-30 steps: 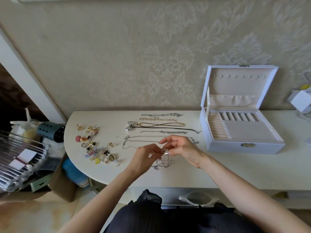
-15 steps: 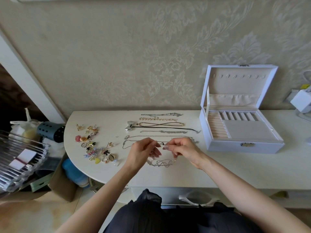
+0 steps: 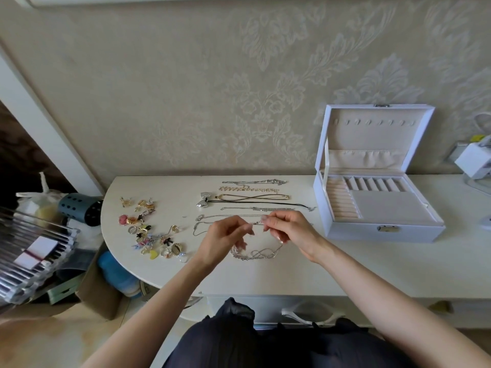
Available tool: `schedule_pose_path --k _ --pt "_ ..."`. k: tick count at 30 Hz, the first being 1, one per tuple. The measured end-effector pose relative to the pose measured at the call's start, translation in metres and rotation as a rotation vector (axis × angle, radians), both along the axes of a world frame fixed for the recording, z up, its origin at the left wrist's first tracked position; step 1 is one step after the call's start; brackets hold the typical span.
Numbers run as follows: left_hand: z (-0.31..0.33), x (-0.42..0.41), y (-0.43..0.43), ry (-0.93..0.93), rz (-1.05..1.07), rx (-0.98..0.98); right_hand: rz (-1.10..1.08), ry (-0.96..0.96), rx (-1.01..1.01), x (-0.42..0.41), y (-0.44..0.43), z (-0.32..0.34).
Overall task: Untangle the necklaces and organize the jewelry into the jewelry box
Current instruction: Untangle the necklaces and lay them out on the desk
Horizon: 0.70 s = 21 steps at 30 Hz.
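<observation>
White counter (image 3: pixel 372 266) below patterned wallpaper (image 3: pixel 186 88). Left of the open jewelry box (image 3: pixel 353 232), the left hand (image 3: pixel 225 236) and right hand (image 3: pixel 292 229) each pinch the silver necklace (image 3: pixel 256 254), its tangled loops resting on the counter. Recommend easing strands apart gently, never pulling taut.

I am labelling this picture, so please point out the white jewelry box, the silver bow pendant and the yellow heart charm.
white jewelry box (image 3: pixel 353 232): head view, its front wall.
silver bow pendant (image 3: pixel 205 201): head view, middle of the bow.
yellow heart charm (image 3: pixel 153 254): head view, its centre.
</observation>
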State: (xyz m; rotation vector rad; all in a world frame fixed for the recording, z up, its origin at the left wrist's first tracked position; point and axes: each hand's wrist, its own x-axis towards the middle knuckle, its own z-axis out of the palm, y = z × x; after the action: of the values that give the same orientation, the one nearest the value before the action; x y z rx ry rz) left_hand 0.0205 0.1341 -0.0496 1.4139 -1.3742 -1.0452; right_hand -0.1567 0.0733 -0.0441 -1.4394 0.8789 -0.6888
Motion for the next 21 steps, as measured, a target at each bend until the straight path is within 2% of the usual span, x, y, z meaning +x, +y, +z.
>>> schedule_pose_path --k 8,14,21 --pt "0.003 0.013 0.001 0.089 0.166 -0.071 -0.070 -0.040 0.057 -0.017 0.001 -0.007" --pt "-0.001 0.027 0.001 0.245 0.366 -0.093 -0.203 -0.172 0.120 -0.031 0.002 -0.011" --pt "-0.015 0.036 -0.001 0.429 0.542 -0.021 -0.355 -0.220 0.125 -0.035 0.000 -0.025"
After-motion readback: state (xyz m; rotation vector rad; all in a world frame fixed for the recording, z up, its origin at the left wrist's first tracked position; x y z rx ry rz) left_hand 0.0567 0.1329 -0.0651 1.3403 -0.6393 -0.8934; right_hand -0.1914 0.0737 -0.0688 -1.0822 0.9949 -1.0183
